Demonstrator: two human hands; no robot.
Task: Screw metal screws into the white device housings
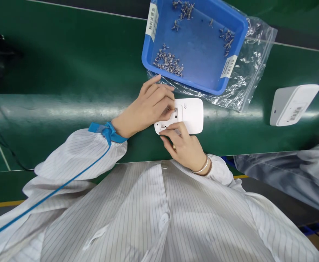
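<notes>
A small white plastic device (190,115) lies on the green conveyor belt (53,91) in front of me. My left hand (145,107) rests on its left end with fingers pinched together over a small metal part (175,108) at the device's slot. My right hand (184,145) holds the device's near edge between curled fingers and thumb. A blue wrist strap (106,131) with a cord circles my left wrist.
A blue tray (235,43) holding several small metal parts sits on a clear plastic bag (253,69) just beyond the device. A second white device (293,104) lies to the right. Another person's white sleeve (287,174) is at the right edge.
</notes>
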